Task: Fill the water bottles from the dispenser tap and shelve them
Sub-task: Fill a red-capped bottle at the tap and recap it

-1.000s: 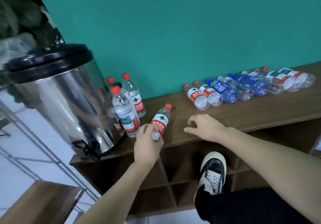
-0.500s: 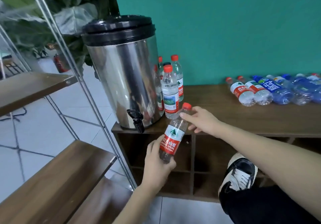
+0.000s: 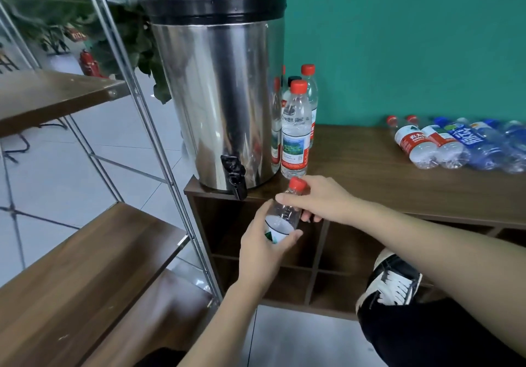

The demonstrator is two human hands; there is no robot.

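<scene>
**Both hands on one bottle, just below the tap**

Left hand [image 3: 266, 248] comes up from the bottom middle of the frame, forearm angled up and to the right, and it wraps the lower half of the bottle [image 3: 281, 220], fingers curled round the label with the thumb showing on the right side. Right hand [image 3: 318, 200] reaches in from the lower right, long bare forearm running diagonally, and its fingers are closed round the neck right under the red cap [image 3: 298, 183]. Index finger lies across the front of the neck; the other fingertips tuck under.

The bottle sits mid-frame, held in the air in front of the cabinet [image 3: 370, 167] edge, just right of and below the tap [image 3: 234, 174]. Long axis is tilted, cap pointing up and a bit right, base down-left into the left palm. Clear ribbed plastic, white label with a green mark; I can't tell if there's water in it.

The dispenser [image 3: 219, 82] is a tall shiny steel cylinder with a black plastic lid and a small black tap at the bottom, standing on the dark wood-grain cabinet top. Right beside it are upright bottles [image 3: 296, 127], clear plastic, mostly red caps. At the right edge of the frame, a row of bottles lying down [image 3: 455, 144], some clear with red labels, some blue. Metal-frame wooden shelves [image 3: 85, 253] fill the left. A black and white sneaker [image 3: 391, 278] shows lower right.
</scene>
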